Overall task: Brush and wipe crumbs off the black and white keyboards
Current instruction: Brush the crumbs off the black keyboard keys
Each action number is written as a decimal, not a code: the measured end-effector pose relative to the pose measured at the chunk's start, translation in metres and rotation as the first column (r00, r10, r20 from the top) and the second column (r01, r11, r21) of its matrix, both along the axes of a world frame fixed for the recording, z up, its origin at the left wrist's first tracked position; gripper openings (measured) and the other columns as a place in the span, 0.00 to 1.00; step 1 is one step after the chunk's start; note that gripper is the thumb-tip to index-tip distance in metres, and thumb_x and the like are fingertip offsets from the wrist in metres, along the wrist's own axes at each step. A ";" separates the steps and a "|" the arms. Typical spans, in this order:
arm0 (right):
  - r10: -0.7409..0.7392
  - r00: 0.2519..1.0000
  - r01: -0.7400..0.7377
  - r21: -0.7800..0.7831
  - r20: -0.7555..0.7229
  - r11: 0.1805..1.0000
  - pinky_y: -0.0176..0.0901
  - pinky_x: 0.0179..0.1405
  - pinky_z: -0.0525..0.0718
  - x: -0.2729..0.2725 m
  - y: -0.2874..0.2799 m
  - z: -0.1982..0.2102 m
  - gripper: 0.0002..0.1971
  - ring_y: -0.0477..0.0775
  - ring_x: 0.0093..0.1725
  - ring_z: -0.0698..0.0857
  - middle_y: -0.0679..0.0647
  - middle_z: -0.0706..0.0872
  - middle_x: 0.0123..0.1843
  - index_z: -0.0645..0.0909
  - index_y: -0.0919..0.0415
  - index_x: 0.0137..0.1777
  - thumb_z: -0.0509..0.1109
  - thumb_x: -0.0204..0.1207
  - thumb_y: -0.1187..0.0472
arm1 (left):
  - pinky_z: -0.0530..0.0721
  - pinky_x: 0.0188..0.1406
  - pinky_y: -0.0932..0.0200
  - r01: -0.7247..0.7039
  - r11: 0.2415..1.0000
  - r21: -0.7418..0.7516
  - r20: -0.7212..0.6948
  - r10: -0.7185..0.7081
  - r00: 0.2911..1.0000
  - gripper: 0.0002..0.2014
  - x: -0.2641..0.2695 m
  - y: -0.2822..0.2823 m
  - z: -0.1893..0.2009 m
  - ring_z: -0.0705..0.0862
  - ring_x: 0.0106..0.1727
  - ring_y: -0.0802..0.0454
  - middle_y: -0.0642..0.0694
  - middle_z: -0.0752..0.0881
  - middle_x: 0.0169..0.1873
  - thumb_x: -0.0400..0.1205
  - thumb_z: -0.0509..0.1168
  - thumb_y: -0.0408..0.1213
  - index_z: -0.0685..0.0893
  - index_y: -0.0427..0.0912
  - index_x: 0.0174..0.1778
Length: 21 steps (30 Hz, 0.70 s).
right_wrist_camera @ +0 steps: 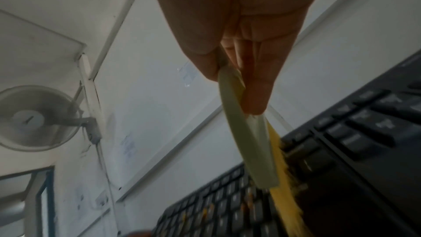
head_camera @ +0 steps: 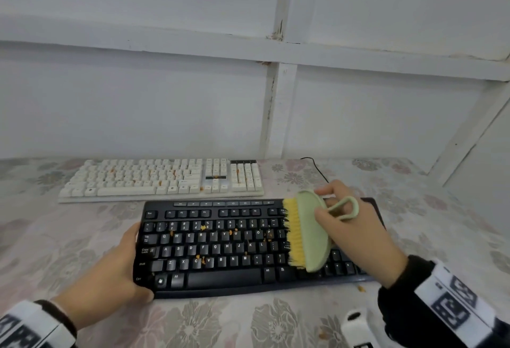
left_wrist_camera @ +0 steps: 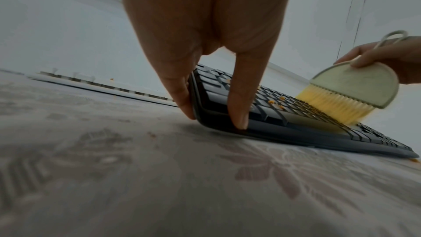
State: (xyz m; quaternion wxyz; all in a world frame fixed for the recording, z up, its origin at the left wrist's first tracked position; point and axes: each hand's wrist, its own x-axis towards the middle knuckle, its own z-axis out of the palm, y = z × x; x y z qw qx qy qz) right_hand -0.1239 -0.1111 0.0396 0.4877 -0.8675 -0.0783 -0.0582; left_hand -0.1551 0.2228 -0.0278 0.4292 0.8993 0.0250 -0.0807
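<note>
A black keyboard (head_camera: 215,245) lies in front of me with orange crumbs (head_camera: 203,227) scattered on its keys. My left hand (head_camera: 121,267) grips its left end, thumb on the front corner and fingers along the edge (left_wrist_camera: 182,96). My right hand (head_camera: 356,226) pinches a pale green brush (head_camera: 311,231) with yellow bristles (head_camera: 294,234), which touch the keys right of the letter block. The wrist views show the brush (left_wrist_camera: 355,86) (right_wrist_camera: 246,132) over the black keyboard (left_wrist_camera: 296,114) (right_wrist_camera: 364,132). Behind it lies a white keyboard (head_camera: 162,179), also dotted with crumbs.
Both keyboards sit on a floral tablecloth (head_camera: 248,320) against a white panelled wall (head_camera: 165,99). A black cable (head_camera: 317,168) runs off behind the white keyboard. A loose crumb (head_camera: 361,288) lies by the black keyboard's front right. A white object (head_camera: 356,325) sits at the bottom edge.
</note>
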 end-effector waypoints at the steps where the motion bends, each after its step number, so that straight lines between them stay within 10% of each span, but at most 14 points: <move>1: 0.034 0.999 -0.034 -0.004 -0.016 0.999 0.33 0.24 0.75 -0.006 0.000 -0.005 0.08 0.41 0.24 0.75 0.44 0.82 0.29 0.76 0.55 0.46 0.64 0.77 0.69 | 0.81 0.41 0.62 0.001 1.000 -0.003 -0.003 -0.001 1.000 0.47 0.000 0.000 0.000 0.86 0.45 0.52 0.52 0.84 0.47 0.62 0.74 0.18 0.57 0.74 0.53; 6: 0.149 0.982 -0.154 -0.035 -0.115 0.987 0.42 0.27 0.66 -0.023 -0.008 -0.010 0.06 0.49 0.27 0.64 0.54 0.70 0.29 0.74 0.59 0.46 0.63 0.75 0.70 | 0.80 0.41 0.62 -0.004 1.000 -0.016 -0.004 0.004 1.000 0.48 0.000 0.000 -0.001 0.85 0.46 0.52 0.52 0.84 0.48 0.62 0.74 0.17 0.57 0.74 0.53; 15: 0.003 0.999 -0.005 0.051 0.039 0.999 0.40 0.28 0.79 0.004 -0.004 0.012 0.11 0.45 0.26 0.74 0.49 0.78 0.29 0.77 0.49 0.50 0.65 0.76 0.68 | 0.80 0.40 0.61 -0.009 1.000 -0.008 0.005 0.009 1.000 0.48 -0.002 -0.002 0.002 0.86 0.44 0.50 0.50 0.84 0.47 0.62 0.73 0.17 0.57 0.74 0.53; 21: 0.160 0.976 -0.166 -0.025 -0.150 0.986 0.39 0.25 0.69 -0.020 -0.007 -0.007 0.05 0.46 0.25 0.65 0.48 0.71 0.26 0.75 0.60 0.46 0.64 0.75 0.70 | 0.80 0.40 0.62 0.009 1.000 -0.017 -0.007 -0.009 1.000 0.47 -0.002 -0.001 0.003 0.86 0.46 0.51 0.52 0.84 0.49 0.63 0.73 0.17 0.58 0.74 0.54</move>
